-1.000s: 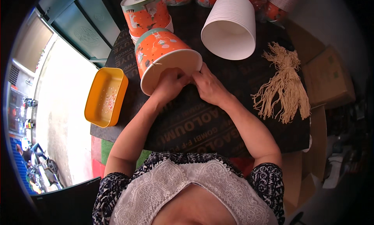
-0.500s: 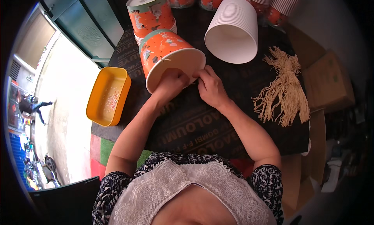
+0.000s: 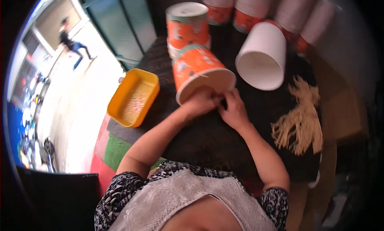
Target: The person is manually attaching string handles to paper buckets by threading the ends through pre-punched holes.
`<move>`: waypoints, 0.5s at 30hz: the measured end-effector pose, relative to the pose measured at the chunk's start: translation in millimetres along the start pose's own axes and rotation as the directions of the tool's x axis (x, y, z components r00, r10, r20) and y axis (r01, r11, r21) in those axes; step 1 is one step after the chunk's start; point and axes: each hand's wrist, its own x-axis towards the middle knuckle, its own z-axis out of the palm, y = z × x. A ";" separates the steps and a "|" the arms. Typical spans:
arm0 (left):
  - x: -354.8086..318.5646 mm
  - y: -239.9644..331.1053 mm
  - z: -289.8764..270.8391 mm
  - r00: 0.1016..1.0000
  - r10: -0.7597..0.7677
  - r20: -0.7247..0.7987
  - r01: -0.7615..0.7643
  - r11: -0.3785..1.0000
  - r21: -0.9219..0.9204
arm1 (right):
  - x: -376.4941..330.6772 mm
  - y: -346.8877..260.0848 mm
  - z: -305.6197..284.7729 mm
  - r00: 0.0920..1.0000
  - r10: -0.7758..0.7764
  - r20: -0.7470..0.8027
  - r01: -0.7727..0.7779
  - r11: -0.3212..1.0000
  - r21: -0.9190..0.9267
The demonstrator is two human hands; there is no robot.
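Observation:
An orange printed paper bucket (image 3: 200,63) lies tipped on the dark table, its open mouth toward me. A short bit of cream cord (image 3: 203,75) sticks out through its side near the rim. My left hand (image 3: 205,101) reaches into the mouth with its fingers curled. My right hand (image 3: 234,109) meets it at the rim, thumb and fingers pinched together. Whatever the two hands pinch is too small and blurred to make out. A bundle of cream cords (image 3: 300,119) lies to the right on the table.
A yellow plastic tub (image 3: 154,97) with small beads stands at the left. Behind are an upside-down orange bucket stack (image 3: 188,31), a white bucket stack (image 3: 264,51) on its side and more stacked buckets (image 3: 252,9). Outside on the left, a person (image 3: 70,41) is walking.
The view has swung, so the table things sit lower and further right. My right hand has drawn closer to my left at the bucket's mouth. The person outside has moved along.

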 end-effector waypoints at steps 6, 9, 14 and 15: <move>-11.4 -2.3 5.0 0.997 -0.069 -0.019 0.070 0.997 0.042 | -8.8 -7.1 2.8 0.998 0.000 0.065 -0.002 0.999 0.036; -15.8 11.2 1.1 0.996 -0.090 -0.016 0.091 0.985 0.145 | -11.1 -7.9 0.9 0.997 0.016 0.072 -0.021 0.998 0.064; -11.2 3.1 7.4 0.996 -0.076 -0.040 0.081 0.989 0.121 | -11.3 -2.2 0.6 0.996 -0.029 0.087 0.032 0.999 -0.040; -10.0 -4.1 7.8 0.997 -0.053 -0.053 0.059 0.993 0.101 | -9.9 -2.2 2.0 0.996 -0.059 0.070 0.062 0.997 -0.038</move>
